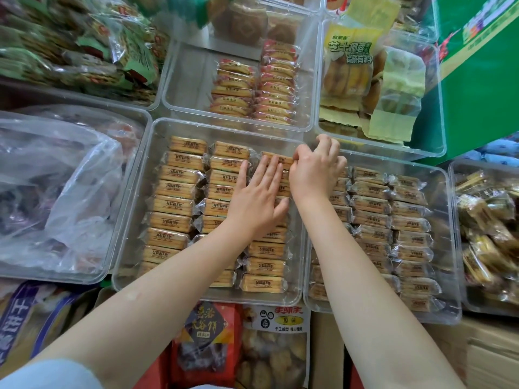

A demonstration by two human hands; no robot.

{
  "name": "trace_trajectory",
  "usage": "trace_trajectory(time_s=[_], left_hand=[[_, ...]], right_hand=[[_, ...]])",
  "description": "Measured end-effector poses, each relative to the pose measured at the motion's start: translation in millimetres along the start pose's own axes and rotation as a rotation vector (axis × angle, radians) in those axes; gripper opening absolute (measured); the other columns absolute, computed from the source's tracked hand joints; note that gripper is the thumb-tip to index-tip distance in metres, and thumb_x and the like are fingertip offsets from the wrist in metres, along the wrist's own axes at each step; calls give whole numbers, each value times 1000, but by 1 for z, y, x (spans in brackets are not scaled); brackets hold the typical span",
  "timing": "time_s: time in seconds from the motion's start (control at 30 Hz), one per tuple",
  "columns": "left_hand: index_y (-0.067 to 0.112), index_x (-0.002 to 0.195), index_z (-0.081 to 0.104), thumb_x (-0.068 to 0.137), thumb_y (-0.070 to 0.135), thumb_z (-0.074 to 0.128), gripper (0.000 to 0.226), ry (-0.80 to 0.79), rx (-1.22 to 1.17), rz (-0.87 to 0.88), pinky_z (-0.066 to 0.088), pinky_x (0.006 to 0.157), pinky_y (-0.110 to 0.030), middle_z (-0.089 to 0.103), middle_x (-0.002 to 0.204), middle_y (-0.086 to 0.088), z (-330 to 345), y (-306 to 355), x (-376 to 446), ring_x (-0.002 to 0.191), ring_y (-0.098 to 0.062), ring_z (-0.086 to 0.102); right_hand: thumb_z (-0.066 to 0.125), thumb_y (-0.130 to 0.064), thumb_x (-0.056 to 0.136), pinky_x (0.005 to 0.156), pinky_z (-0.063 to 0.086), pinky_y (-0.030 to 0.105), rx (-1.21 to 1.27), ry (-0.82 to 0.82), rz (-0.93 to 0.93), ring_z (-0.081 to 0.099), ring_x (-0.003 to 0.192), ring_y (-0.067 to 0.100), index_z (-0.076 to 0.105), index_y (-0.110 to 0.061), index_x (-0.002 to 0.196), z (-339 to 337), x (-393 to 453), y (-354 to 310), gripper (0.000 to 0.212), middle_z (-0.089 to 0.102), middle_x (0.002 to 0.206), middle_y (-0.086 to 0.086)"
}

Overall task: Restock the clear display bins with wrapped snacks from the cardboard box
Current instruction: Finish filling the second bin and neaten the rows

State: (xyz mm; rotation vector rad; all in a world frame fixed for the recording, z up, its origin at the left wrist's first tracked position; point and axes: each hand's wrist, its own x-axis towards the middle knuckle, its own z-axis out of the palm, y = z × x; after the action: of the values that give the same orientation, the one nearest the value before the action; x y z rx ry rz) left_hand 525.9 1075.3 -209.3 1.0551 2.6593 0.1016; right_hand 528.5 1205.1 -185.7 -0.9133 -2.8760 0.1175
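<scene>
1. Clear plastic forms the middle display bin [132, 220] under your hands; it holds three columns of wrapped biscuit packs [174, 189], each golden-brown with dark print.
2. Your left hand [257, 203] lies flat with straight fingers on the right-hand column of that bin, pressing the packs down, thumb spread to the right.
3. Your right hand [316, 171] is curled at the far end of the same column, fingertips pinching the top pack [271, 158] near the bin's far right corner.
4. Just to the right, a second clear bin [449, 318] touches the first and carries rows of the same kind of wrapped packs [370, 203]; your right forearm crosses its left side.
5. Behind the middle bin, another clear bin [179, 88] holds two short rows of red-edged wrapped biscuits [276, 88], with bare floor on its left half.
6. Far right at the back, a bin [436, 119] contains yellow-wrapped cakes [348, 63], beside a green carton [483, 80].
7. On your left, a bin [123, 175] is filled with crumpled clear plastic bags [61, 181].
8. Below the bins, bagged snacks [207, 341] stand in front, and plain cardboard [483, 352] shows at lower right; you cannot tell whether it is the supply box.
</scene>
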Motion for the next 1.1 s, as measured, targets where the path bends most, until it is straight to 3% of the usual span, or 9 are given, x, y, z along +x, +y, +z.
trace_trajectory(time_s=[0.17,0.3,0.43,0.57,0.8,0.93,1.0,1.07,1.1], left_hand=[[19,161,2,103,47,4,65,64,-95,18,-12,123,-47,-9,168,-1,-22,-20,-8,154,-16,-15],[16,161,4,104,38,12,61,152,-144,-215,-5,126,-45,-8,167,-2,-22,-68,-34,154,-19,-12],[19,161,-3,103,47,1,64,101,18,-152,-5,125,-48,-13,168,-2,-7,-83,-37,153,-19,-18],[21,160,-4,100,47,-5,66,131,83,-104,-8,123,-51,-11,168,-1,3,-81,-35,154,-20,-17],[21,161,-4,101,47,-2,65,132,83,-113,-4,123,-54,-11,168,-1,7,-81,-34,154,-21,-18],[24,159,-11,100,50,-4,66,118,19,-92,-11,123,-50,-19,167,1,-6,-86,-47,152,-19,-23],[27,160,-12,102,52,7,66,107,-84,-93,-13,123,-47,-23,166,2,-14,-92,-70,151,-18,-25],[31,161,2,102,51,30,68,100,-150,-81,-12,123,-46,-18,167,2,-16,-96,-107,152,-19,-23],[32,160,16,100,50,42,67,110,-178,-74,-11,123,-46,-12,169,2,-15,-98,-128,154,-20,-19]], right_hand=[[61,-2,92,113,32,52,64,158,-116,43,137,38,71,-5,94,-4,-17,-3,11,56,137,22],[55,8,92,120,25,48,343,90,-239,42,140,36,64,0,126,0,-58,-30,35,53,143,21],[35,-25,107,125,9,43,444,-174,-151,11,154,25,28,-9,156,13,-64,-50,52,21,165,10],[15,-50,105,124,-4,40,300,-234,-167,-4,155,18,9,-15,161,27,-63,-41,66,4,168,4],[9,-57,102,125,-8,41,159,-292,-210,-13,154,16,-3,-17,160,30,-64,-37,72,-8,168,2],[19,-54,104,125,-3,43,299,-324,-196,-7,154,17,6,-16,161,9,-72,-38,69,-1,168,3],[36,-41,105,125,12,48,394,-259,-199,20,151,24,37,-12,152,-12,-90,-35,55,30,161,8],[51,-26,100,104,44,51,445,-212,-263,56,114,25,66,-12,114,-31,-119,-29,25,64,117,6],[53,-24,98,89,51,46,433,-281,-279,59,95,20,68,-13,98,-41,-133,-28,18,65,98,0]])
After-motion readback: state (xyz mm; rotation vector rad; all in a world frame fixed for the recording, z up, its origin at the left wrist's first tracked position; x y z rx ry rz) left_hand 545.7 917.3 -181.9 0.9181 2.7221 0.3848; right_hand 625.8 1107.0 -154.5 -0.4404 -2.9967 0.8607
